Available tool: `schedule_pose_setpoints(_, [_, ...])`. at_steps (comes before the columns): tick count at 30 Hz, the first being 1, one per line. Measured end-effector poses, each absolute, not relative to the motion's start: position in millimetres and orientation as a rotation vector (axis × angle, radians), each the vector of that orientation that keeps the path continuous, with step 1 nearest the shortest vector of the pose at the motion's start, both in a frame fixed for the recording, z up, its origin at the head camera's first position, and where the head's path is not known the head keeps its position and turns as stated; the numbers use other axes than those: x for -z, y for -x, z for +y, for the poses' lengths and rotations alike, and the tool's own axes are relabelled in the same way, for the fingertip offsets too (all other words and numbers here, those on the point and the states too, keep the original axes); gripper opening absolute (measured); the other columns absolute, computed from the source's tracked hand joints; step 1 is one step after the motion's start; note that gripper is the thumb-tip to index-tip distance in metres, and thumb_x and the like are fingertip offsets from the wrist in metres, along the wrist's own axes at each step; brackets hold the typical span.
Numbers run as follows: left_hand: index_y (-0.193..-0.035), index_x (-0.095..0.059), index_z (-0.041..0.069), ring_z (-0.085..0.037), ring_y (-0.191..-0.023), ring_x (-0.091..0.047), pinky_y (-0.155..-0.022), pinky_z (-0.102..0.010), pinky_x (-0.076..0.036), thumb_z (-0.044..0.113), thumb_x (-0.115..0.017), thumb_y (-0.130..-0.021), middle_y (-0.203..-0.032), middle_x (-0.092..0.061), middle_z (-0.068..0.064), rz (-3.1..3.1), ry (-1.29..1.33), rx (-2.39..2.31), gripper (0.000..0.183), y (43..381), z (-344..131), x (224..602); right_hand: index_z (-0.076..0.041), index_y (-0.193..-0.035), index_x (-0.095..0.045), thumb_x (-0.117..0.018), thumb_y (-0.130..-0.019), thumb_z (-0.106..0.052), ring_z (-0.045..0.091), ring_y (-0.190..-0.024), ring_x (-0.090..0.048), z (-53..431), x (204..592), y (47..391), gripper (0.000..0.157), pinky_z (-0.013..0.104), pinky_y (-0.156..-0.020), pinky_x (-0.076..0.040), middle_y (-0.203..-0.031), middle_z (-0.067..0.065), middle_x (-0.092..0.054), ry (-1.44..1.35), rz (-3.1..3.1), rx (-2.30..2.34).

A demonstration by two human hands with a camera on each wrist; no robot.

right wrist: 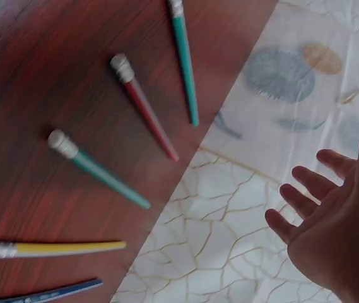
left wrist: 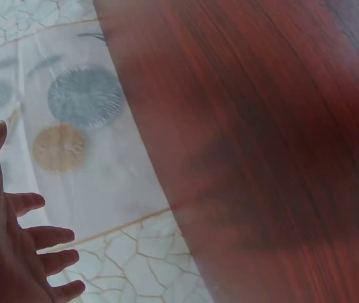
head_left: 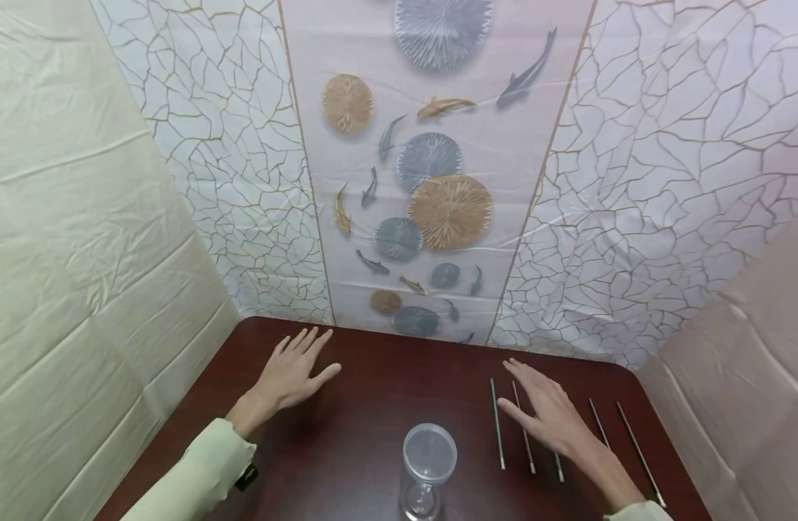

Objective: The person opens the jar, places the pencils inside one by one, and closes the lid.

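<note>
My left hand point(head_left: 288, 376) is over the left part of the dark red-brown table, fingers spread and holding nothing. Its fingers also show in the left wrist view. The right hand point(head_left: 548, 412), likewise with straight fingers and nothing in them, is above a row of pencils and hides part of them in the head view. In the right wrist view these are a green pencil point(right wrist: 184, 69), a red pencil point(right wrist: 147, 113), a second green pencil point(right wrist: 103, 173), a yellow pencil point(right wrist: 69, 248) and a dark blue pencil point(right wrist: 53, 293), all with silvery ends.
A clear cylindrical container point(head_left: 430, 454) with a round, pale top stands at the near middle of the table point(head_left: 372, 391). Behind the table hangs a patterned cloth point(head_left: 405, 289) with fish and round shapes. Plain cloth walls point(head_left: 112, 289) flank both sides.
</note>
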State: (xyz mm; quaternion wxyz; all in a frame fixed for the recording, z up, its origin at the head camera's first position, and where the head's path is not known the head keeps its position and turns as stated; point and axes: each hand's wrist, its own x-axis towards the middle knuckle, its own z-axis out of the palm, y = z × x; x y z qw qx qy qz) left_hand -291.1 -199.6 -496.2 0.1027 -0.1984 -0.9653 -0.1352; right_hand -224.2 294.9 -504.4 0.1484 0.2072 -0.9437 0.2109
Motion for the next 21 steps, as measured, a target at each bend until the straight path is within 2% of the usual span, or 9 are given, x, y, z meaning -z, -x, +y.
schedule_pose_setpoints(5, [-0.164, -0.042, 0.014, -0.039, -0.152, -0.038, -0.122, -0.063, -0.027, 0.066, -0.051, -0.104, -0.165, -0.042, -0.017, -2.778, 0.667, 0.405, 0.08, 282.7, -187.0, 487.3, -0.008, -0.156, -0.052, -0.072, -0.102, -0.033, 0.042, -0.14, -0.051, 278.7, 496.8, 217.8, 0.063, 0.071, -0.108, -0.037, -0.156, 0.014, -0.054, -0.707, -2.616, -0.717])
schedule_pose_setpoints(8, [-0.162, -0.045, 0.012, -0.037, -0.15, -0.042, -0.12, -0.061, -0.032, 0.062, -0.053, -0.105, -0.162, -0.047, -0.016, -2.723, 0.733, 0.408, 0.077, 276.0, -177.2, 480.9, -0.009, -0.155, -0.053, -0.069, -0.103, -0.023, 0.037, -0.139, -0.053, 268.6, 493.4, 213.4, 0.056, 0.068, -0.107, -0.04, -0.153, 0.01, -0.057, -0.786, -2.58, -0.867])
schedule_pose_setpoints(12, [-0.158, -0.05, 0.01, -0.035, -0.146, -0.048, -0.116, -0.059, -0.038, 0.056, -0.058, -0.105, -0.157, -0.054, -0.014, -2.659, 0.823, 0.44, 0.071, 266.3, -161.9, 470.9, -0.007, -0.156, -0.051, -0.062, -0.104, -0.008, 0.026, -0.135, -0.058, 254.7, 491.1, 208.6, 0.053, 0.052, -0.109, -0.047, -0.149, 0.006, -0.061, -0.951, -2.499, -1.118])
schedule_pose_setpoints(15, [-0.156, -0.053, 0.01, -0.033, -0.143, -0.051, -0.114, -0.056, -0.041, 0.052, -0.06, -0.105, -0.154, -0.057, -0.012, -2.622, 0.889, 0.485, 0.067, 257.6, -150.5, 463.8, -0.001, -0.156, -0.047, -0.059, -0.101, -0.001, 0.023, -0.133, -0.059, 243.5, 490.1, 206.0, 0.057, 0.043, -0.11, -0.048, -0.147, 0.01, -0.062, -1.127, -2.396, -1.291])
schedule_pose_setpoints(18, [-0.156, -0.053, 0.012, -0.029, -0.143, -0.052, -0.115, -0.053, -0.041, 0.049, -0.06, -0.106, -0.153, -0.058, -0.008, -2.583, 0.951, 0.541, 0.063, 248.0, -139.2, 457.3, 0.001, -0.158, -0.043, -0.058, -0.104, -0.01, 0.023, -0.134, -0.059, 232.6, 489.4, 201.4, 0.057, 0.042, -0.11, -0.048, -0.15, 0.015, -0.06, -1.272, -2.308, -1.419])
schedule_pose_setpoints(21, [-0.157, -0.052, 0.013, -0.025, -0.143, -0.052, -0.117, -0.052, -0.04, 0.048, -0.06, -0.106, -0.154, -0.058, -0.005, -2.53, 1.02, 0.596, 0.062, 238.8, -128.3, 451.5, 0.001, -0.16, -0.039, -0.058, -0.109, -0.034, 0.025, -0.136, -0.058, 221.9, 489.5, 195.3, 0.064, 0.042, -0.11, -0.048, -0.152, 0.015, -0.058, -1.365, -2.251, -1.482])
